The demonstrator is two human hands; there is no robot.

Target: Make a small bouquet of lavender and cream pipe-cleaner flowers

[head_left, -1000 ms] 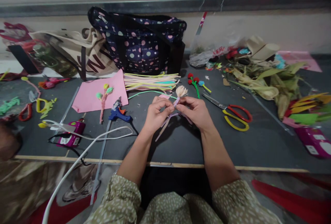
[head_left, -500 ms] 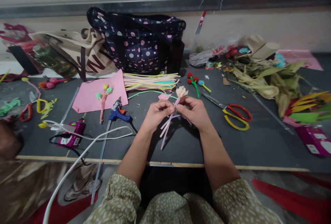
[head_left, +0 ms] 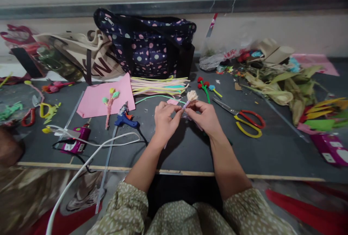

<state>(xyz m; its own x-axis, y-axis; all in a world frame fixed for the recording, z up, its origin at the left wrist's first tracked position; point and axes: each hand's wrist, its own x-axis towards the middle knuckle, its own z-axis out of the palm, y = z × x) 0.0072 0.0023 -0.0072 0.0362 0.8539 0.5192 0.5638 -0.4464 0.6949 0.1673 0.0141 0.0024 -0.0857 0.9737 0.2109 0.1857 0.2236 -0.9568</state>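
Head view: both hands meet over the dark table (head_left: 190, 155), in front of the polka-dot bag (head_left: 146, 46). The left hand (head_left: 164, 121) and right hand (head_left: 206, 118) are closed, fingertips pinching the pale stem of a little craft flower (head_left: 191, 96) from either side. Its cream tuft sticks out above the fingers, pointing away from the person, toward the bag and a shade right. The stem runs back between the hands, mostly hidden. Between bag and flower lies a bundle of pastel pipe cleaners (head_left: 159, 84). Right of the bag and nearer lie red-and-yellow scissors (head_left: 248, 119). Left of it and nearer, a blue glue gun (head_left: 124, 117) sits beside a pink sheet (head_left: 92, 101).
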